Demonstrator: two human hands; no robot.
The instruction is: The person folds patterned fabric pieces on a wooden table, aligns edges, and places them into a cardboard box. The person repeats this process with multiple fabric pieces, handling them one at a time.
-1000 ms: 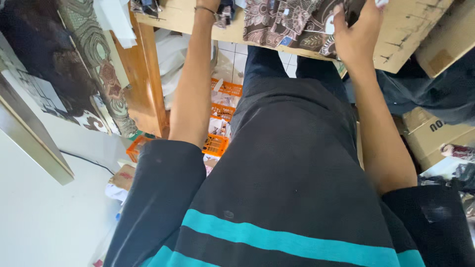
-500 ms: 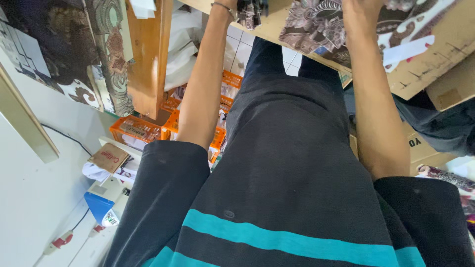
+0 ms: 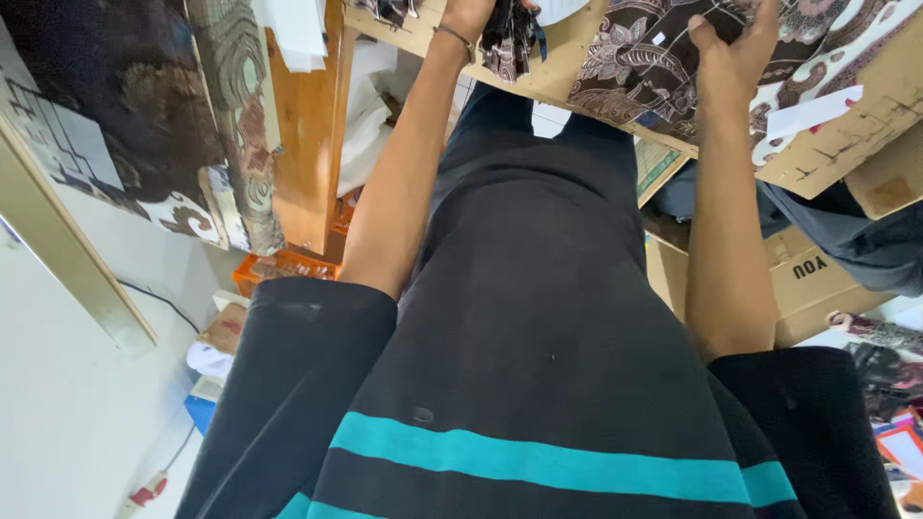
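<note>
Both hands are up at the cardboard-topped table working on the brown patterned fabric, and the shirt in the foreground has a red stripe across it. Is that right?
Not quite: the stripe on the black shirt is teal, not red, as the head view shows. The rest holds: the left hand and right hand are up at the cardboard-topped table, on the brown patterned fabric.

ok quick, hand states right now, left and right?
Left hand: closed on a bunched dark patterned cloth.
Right hand: fingers spread, pressing the brown batik fabric flat, not gripping.

Fabric (image 3: pixel 663 67) and paper (image 3: pixel 812 111) crowd the table (image 3: pixel 567 82) at top; bare board shows between both hands.
</note>
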